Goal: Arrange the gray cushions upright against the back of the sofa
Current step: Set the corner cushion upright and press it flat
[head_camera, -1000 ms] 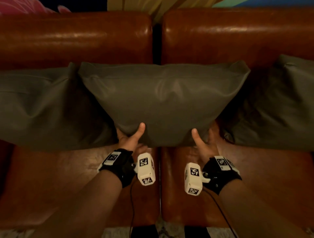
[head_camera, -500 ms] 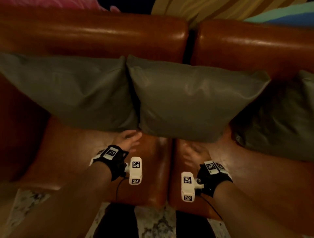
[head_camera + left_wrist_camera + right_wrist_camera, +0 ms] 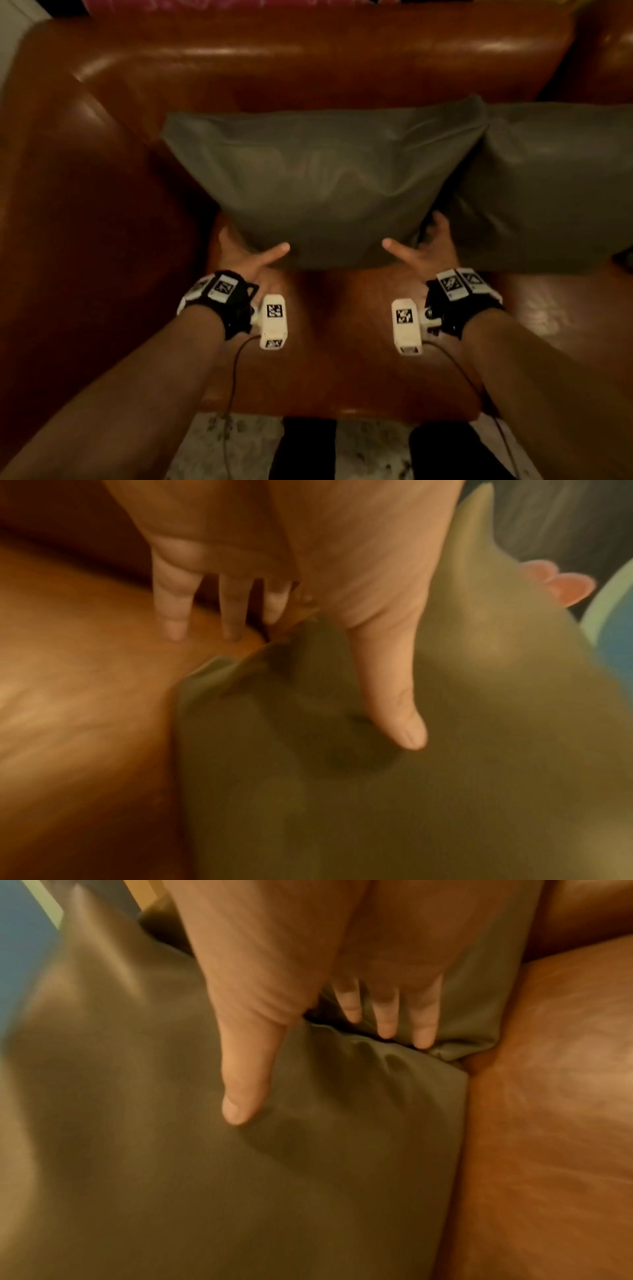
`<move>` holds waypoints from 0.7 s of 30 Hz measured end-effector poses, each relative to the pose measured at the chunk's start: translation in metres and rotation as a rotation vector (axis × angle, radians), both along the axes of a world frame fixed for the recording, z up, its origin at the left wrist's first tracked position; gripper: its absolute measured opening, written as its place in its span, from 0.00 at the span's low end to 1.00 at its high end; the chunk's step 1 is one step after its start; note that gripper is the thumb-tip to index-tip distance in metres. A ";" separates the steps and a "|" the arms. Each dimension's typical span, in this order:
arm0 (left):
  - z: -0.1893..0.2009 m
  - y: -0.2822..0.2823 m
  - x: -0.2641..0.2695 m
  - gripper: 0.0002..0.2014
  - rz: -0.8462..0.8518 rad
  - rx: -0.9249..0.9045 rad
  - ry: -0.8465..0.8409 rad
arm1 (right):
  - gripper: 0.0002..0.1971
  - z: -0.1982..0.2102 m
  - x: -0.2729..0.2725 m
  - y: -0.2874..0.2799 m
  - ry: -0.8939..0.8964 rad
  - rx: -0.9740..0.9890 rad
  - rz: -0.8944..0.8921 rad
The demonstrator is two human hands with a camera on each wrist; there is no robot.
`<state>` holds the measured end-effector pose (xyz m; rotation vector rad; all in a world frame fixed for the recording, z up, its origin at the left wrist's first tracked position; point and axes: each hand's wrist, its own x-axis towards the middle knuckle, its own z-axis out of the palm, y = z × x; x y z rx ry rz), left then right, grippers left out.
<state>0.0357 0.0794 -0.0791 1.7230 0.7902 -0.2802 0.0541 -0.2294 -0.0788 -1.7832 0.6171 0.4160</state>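
A gray cushion (image 3: pixel 325 185) leans upright against the brown leather sofa back (image 3: pixel 308 61), at the sofa's left end. My left hand (image 3: pixel 253 248) holds its lower left corner, thumb (image 3: pixel 394 696) pressed on the front and fingers beside and behind the corner on the seat. My right hand (image 3: pixel 423 251) holds the lower right corner, thumb (image 3: pixel 243 1083) on the front of the cushion (image 3: pixel 240 1177). Its fingers (image 3: pixel 387 1015) reach into the gap beside a second gray cushion (image 3: pixel 548 192), which also stands against the back on the right.
The sofa's left armrest (image 3: pixel 68 205) rises close to the cushion's left side. Bare seat leather (image 3: pixel 342 342) lies between my forearms. A patterned rug (image 3: pixel 239 445) and my dark-clothed legs show below the seat's front edge.
I let go of the middle cushion and shifted left. Both hands now hold the lower corners of the leftmost cushion.
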 end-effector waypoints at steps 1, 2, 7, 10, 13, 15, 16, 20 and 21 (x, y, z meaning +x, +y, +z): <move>0.001 0.008 0.009 0.62 0.005 -0.008 -0.046 | 0.72 -0.002 0.005 0.003 -0.017 -0.016 0.004; -0.002 0.014 0.017 0.65 -0.012 -0.009 -0.084 | 0.70 -0.002 0.010 0.006 -0.026 -0.040 0.015; -0.016 0.026 0.039 0.77 -0.137 0.008 -0.159 | 0.69 -0.012 0.032 0.009 -0.066 -0.101 0.066; -0.025 0.027 0.044 0.71 -0.149 -0.018 -0.225 | 0.67 -0.017 0.034 0.014 -0.141 -0.131 0.102; -0.023 0.033 0.046 0.67 -0.166 -0.020 -0.294 | 0.59 -0.014 0.028 0.021 -0.210 -0.086 0.095; -0.014 0.040 0.044 0.67 -0.178 -0.025 -0.327 | 0.57 -0.010 0.019 0.033 -0.191 -0.014 0.072; -0.008 0.045 0.044 0.66 -0.176 -0.019 -0.341 | 0.56 -0.008 0.014 0.040 -0.188 0.004 0.058; 0.016 0.085 0.045 0.66 -0.177 0.029 -0.369 | 0.60 -0.001 0.005 0.084 -0.172 0.035 0.084; 0.020 0.097 0.044 0.64 -0.165 0.050 -0.369 | 0.61 -0.002 0.006 0.098 -0.177 0.041 0.090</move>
